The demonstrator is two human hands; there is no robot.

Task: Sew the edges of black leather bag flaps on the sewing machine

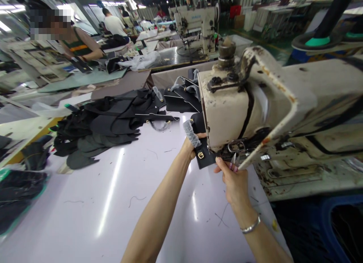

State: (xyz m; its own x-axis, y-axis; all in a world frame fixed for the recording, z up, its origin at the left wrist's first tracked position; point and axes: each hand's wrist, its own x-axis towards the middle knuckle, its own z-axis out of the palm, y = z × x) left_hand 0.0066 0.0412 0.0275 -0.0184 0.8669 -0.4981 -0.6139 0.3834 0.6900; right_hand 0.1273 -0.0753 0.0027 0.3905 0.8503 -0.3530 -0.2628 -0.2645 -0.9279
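A black bag panel (pixel 206 160) lies under the sewing machine's head (pixel 227 104). It has a gold buckle (pixel 200 154) and a handle wrapped in clear plastic (pixel 191 133). My left hand (pixel 192 146) grips the panel beside the handle; its fingers are partly hidden by the handle and the machine head. Small thread scissors with pink grips (pixel 233 167) sit in my closed right hand (pixel 234 179), blades pointing up near the presser foot. The thumb and index finger of that hand are at the panel's right corner. The needle area is mostly hidden.
Left of the machine, a heap of black cut pieces (pixel 113 123) covers the white table (pixel 113 217). More black panels with wrapped handles (pixel 181 98) lie behind. A blue basket (pixel 329 217) stands at the lower right. Across the table a person (pixel 82 43) sits at another machine.
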